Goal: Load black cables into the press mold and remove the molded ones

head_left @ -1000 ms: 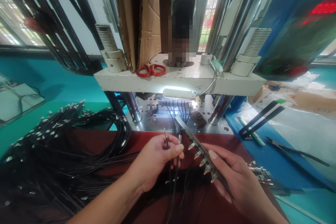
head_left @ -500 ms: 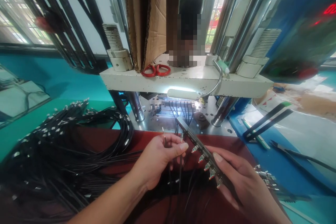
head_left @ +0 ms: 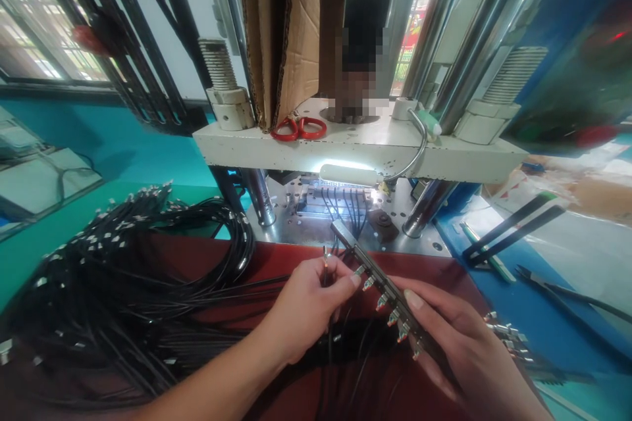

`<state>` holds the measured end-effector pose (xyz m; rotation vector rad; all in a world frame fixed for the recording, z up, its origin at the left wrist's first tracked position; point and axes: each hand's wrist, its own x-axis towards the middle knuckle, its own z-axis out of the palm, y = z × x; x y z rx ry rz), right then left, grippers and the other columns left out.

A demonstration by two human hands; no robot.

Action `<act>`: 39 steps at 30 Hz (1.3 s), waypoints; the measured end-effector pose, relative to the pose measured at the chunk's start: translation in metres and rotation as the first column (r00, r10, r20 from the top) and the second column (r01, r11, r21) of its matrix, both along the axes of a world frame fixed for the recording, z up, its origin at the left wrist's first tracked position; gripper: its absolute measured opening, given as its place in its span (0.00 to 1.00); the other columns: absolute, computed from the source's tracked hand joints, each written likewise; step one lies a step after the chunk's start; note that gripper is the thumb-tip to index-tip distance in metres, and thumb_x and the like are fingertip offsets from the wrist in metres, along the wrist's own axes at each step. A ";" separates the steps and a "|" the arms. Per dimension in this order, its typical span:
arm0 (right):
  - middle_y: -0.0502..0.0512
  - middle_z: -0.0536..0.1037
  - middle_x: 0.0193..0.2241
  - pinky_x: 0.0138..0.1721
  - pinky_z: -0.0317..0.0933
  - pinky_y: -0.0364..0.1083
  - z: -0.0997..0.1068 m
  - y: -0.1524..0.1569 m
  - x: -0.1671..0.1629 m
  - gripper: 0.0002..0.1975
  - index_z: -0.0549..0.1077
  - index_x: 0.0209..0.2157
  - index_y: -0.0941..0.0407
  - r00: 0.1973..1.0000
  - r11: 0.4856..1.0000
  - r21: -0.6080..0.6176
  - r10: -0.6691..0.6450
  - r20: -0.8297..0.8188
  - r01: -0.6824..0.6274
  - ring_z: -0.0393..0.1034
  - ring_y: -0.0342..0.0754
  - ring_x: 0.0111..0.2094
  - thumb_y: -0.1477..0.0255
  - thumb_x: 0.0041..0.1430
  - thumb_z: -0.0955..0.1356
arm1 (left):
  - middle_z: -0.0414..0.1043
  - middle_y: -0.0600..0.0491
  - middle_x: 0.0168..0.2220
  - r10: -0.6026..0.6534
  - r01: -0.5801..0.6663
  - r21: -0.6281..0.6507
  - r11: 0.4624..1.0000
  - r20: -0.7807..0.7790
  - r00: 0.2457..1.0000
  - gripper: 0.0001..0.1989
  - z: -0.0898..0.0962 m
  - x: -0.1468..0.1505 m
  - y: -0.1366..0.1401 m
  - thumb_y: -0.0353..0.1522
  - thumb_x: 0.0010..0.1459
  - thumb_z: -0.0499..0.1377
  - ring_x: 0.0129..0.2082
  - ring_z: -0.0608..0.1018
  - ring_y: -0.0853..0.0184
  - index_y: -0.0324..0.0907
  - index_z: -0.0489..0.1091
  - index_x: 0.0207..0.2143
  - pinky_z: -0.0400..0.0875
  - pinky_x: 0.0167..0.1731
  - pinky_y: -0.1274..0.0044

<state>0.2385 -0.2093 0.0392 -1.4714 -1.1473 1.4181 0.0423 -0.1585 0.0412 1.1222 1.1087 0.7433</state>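
My right hand (head_left: 451, 325) grips a dark metal bar (head_left: 378, 273), tilted with its far end up and to the left. Several small metal connectors (head_left: 381, 302) stick out along the bar's left side, with black cables hanging below. My left hand (head_left: 316, 299) pinches black cables with small metal connector ends; one bare tip (head_left: 326, 255) stands up between the fingers. The left thumb and fingertip touch the bar's edge near its upper end, where another connector sits. Behind the hands, a lit mould (head_left: 330, 200) with several black cables lies on the press bed.
A large bundle of black cables (head_left: 113, 276) lies left on the dark red surface. Red-handled scissors (head_left: 299, 128) rest on the white press plate (head_left: 276, 154). Black tweezers (head_left: 513, 230) and pliers (head_left: 548, 286) lie right. A person stands behind the press.
My left hand has moved right to the bar, bringing a cable connector against its edge. The bar stays in my right hand. The whole view has shifted slightly.
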 end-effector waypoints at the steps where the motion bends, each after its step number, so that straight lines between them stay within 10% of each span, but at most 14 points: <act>1: 0.52 0.69 0.15 0.07 0.53 0.42 0.000 0.000 0.000 0.22 0.78 0.46 0.50 1.000 1.000 0.003 -0.008 0.004 0.008 0.58 0.45 0.11 0.54 0.52 0.69 | 0.59 0.61 0.18 -0.001 0.001 0.005 1.000 0.003 1.000 0.13 -0.001 0.000 0.000 0.41 0.55 0.60 0.17 0.59 0.76 0.41 0.66 0.27 0.51 0.18 0.82; 23: 0.49 0.65 0.10 0.07 0.48 0.41 0.003 0.001 -0.002 0.29 0.73 0.53 0.53 1.000 0.999 -0.030 0.020 -0.015 -0.021 0.54 0.43 0.09 0.50 0.55 0.66 | 0.68 0.56 0.23 0.009 -0.007 0.060 0.998 -0.034 0.999 0.12 0.008 -0.011 0.009 0.40 0.55 0.60 0.19 0.69 0.74 0.40 0.68 0.30 0.59 0.17 0.81; 32: 0.57 0.76 0.20 0.05 0.53 0.42 -0.006 0.002 0.005 0.21 0.79 0.45 0.50 0.994 0.994 0.085 -0.079 0.070 0.073 0.65 0.48 0.13 0.55 0.53 0.68 | 0.71 0.50 0.36 0.046 -0.003 -0.123 0.992 0.350 0.936 0.11 0.010 -0.026 0.018 0.33 0.55 0.63 0.32 0.76 0.68 0.39 0.68 0.40 0.72 0.38 0.72; 39: 0.54 0.75 0.18 0.07 0.55 0.40 0.001 0.001 0.003 0.24 0.76 0.50 0.52 0.991 0.993 0.116 -0.037 0.129 0.022 0.66 0.46 0.13 0.54 0.58 0.65 | 0.72 0.51 0.32 0.065 -0.052 -0.065 0.997 0.226 0.972 0.09 0.006 -0.019 0.016 0.33 0.57 0.60 0.26 0.73 0.72 0.38 0.68 0.39 0.69 0.27 0.78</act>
